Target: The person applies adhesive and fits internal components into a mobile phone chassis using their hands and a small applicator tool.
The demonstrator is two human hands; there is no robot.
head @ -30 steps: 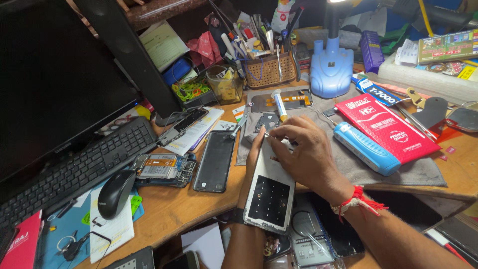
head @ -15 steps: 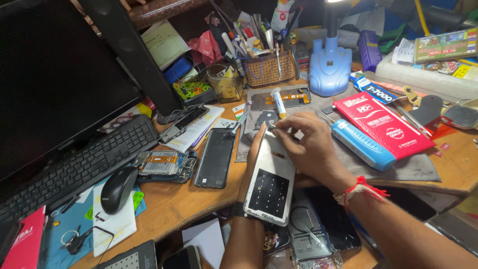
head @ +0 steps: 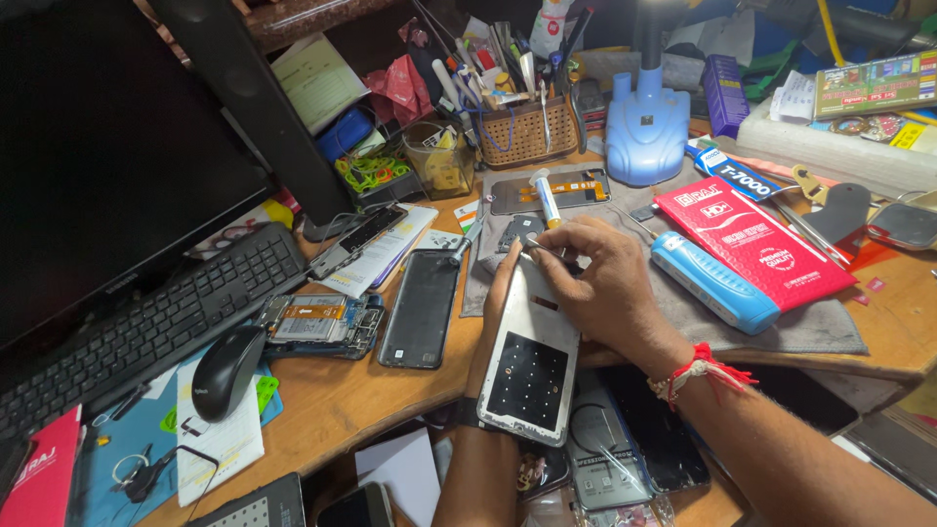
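Phone frame (head: 532, 361), a white mid-frame panel with a dark rectangular pad on its lower half, sits at centre frame, propped over the front edge of the worktop (head: 332, 400). The left hand (head: 493, 322) is closed along the panel's left edge and underside, supporting it. The right hand (head: 600, 283) is pinched together at the panel's top end, just below a small white tube (head: 545, 198); what the fingertips grip is too small to tell.

Handling judgement: the panel is likely light, thin and stiff, yet easily bent or cracked. Take hold by the long edges, not the dark pad or the top cut-outs.

A black phone (head: 420, 307) lies face-up just left of the panel, an opened circuit board assembly (head: 317, 322) beside it, and a red flat box (head: 752, 239) at right.

Compared with the frame a second earlier, the panel is in much the same position, both hands keep their grip, and the right fingertips stay at the top end.
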